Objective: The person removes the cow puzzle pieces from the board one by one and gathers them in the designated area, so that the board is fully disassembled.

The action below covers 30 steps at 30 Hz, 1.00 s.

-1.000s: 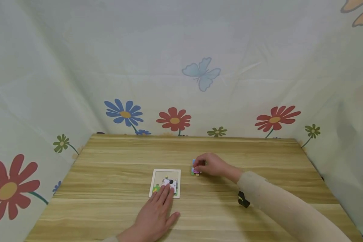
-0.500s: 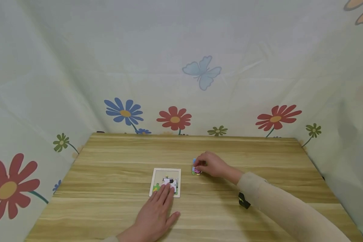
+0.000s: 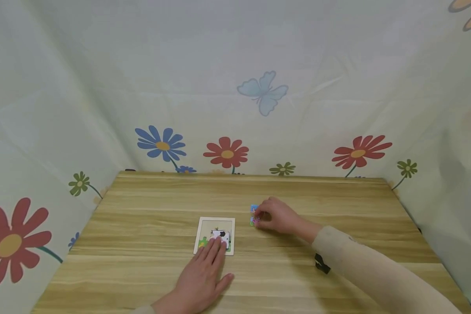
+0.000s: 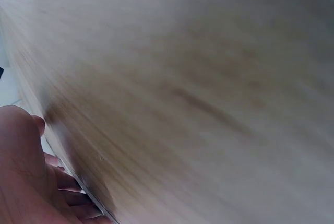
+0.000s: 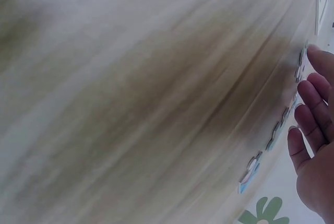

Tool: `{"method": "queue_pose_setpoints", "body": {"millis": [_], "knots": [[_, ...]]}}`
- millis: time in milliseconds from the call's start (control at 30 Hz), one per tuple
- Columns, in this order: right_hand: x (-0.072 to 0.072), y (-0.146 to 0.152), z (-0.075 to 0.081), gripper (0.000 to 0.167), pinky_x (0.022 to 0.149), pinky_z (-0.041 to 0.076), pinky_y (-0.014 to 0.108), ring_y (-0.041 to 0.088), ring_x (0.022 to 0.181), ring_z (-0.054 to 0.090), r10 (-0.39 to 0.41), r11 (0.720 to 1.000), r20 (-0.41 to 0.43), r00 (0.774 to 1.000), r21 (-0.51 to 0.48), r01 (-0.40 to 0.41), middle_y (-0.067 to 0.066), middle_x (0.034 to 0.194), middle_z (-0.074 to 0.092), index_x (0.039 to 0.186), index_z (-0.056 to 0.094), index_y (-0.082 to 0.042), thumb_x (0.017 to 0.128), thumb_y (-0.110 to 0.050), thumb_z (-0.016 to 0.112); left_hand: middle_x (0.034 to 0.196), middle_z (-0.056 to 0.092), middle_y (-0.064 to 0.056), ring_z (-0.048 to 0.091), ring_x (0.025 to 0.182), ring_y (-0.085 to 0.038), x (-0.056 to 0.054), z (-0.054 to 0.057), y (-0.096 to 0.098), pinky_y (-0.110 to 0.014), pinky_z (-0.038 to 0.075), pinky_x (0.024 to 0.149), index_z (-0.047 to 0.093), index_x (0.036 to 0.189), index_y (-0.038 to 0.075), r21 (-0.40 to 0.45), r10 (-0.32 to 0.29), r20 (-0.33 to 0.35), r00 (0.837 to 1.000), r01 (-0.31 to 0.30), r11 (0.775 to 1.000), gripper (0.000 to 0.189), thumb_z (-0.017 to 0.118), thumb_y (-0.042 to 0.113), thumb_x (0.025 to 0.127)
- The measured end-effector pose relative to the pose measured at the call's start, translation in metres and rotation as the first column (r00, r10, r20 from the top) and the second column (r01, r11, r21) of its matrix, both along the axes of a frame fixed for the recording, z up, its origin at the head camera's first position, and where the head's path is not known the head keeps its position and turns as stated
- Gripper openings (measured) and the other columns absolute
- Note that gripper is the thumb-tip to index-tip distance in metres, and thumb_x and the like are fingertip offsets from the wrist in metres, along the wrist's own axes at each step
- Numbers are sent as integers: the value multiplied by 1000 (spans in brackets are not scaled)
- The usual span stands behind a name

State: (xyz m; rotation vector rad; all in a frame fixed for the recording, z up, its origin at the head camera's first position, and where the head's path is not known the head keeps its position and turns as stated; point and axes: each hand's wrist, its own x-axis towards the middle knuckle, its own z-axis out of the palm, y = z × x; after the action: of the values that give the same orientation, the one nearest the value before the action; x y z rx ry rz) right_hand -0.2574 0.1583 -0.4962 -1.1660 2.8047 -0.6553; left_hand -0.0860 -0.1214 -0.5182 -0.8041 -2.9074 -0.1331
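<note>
My left hand [image 3: 202,277] lies flat with its fingers straight, fingertips resting on a white-rimmed puzzle tray [image 3: 196,231]. In the tray are a black-and-white cow piece [image 3: 216,233] and a green piece [image 3: 202,242], partly covered by the fingers. To the right of the tray, my right hand [image 3: 278,216] bends thumb and index finger together over a small puzzle piece [image 5: 301,65] at the table, pinching its edge. Blue and green puzzle pieces [image 3: 254,208] show just left of the fingertips. In the left wrist view, the left hand [image 4: 31,172] appears at the lower left.
More puzzle pieces [image 5: 250,173] lie in a row beside the right fingers in the right wrist view. A small black object [image 3: 322,264] shows below the right sleeve. A flower-printed white cloth [image 3: 180,78] hangs behind the wooden table [image 3: 161,192].
My right hand has shifted slightly right, with thumb and index finger a little apart, and more of the blue piece shows. The left hand has stayed in place on the tray.
</note>
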Motion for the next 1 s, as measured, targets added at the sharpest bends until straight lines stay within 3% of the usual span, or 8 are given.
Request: {"method": "queue_pose_setpoints", "body": {"millis": [300,1000], "knots": [[2,0,-6,19,92,55,39,16,97,58,-5,1000,-23,1000,14,5,-4,102,72,109,80,-14,95,-26,84,165,42,-26,40,154,-40,0,1,0,-53,41,121,44,159,-5,3,-2,6,1000,2,1000,76,48,53,111],[4,0,-5,20,91,55,38,15,97,57,-7,1000,-12,1000,-6,6,-4,103,73,111,81,-13,96,-26,83,166,42,-25,40,154,-39,0,0,0,-53,41,122,44,159,-4,-3,3,0,1000,-3,1000,76,48,54,111]]}}
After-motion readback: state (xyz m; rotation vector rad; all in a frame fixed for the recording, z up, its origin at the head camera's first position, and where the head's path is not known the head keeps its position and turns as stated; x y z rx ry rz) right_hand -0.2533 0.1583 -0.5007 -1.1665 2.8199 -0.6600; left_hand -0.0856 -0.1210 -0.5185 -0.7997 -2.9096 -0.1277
